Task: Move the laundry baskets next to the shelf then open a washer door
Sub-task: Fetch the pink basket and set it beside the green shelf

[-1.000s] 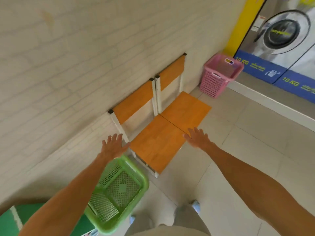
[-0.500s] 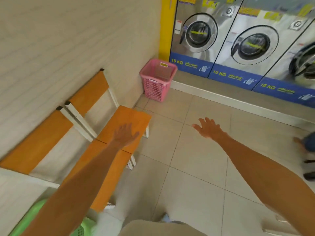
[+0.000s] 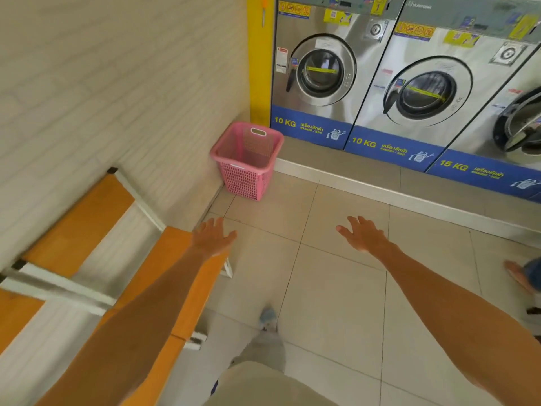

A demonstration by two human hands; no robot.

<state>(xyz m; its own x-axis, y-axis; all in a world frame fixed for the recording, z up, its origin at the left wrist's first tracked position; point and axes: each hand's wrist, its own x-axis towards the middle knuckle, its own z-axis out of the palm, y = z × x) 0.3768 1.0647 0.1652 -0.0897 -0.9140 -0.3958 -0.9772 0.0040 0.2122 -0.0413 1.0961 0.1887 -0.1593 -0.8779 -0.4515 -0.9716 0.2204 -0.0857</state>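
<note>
A pink laundry basket (image 3: pixel 247 162) stands empty on the floor in the corner, between the pale brick wall and the leftmost washer (image 3: pixel 319 71). That washer's round door is closed, as is the door of the second washer (image 3: pixel 427 92); a third washer (image 3: pixel 521 127) at the right edge has its door ajar. My left hand (image 3: pixel 213 235) and my right hand (image 3: pixel 363 235) reach forward over the tiles, both open and holding nothing, well short of the basket. No green basket or shelf is in view.
Two orange-seated chairs with white frames (image 3: pixel 175 268) line the wall on my left. A raised grey plinth (image 3: pixel 409 183) runs under the washers. Another person's foot (image 3: pixel 518 273) shows at the right edge. My own leg and shoe (image 3: pixel 268 317) are below.
The view has swung right and forward, away from the green basket and chairs. The pink basket and the washers are nearer. Both hands stay open and empty.
</note>
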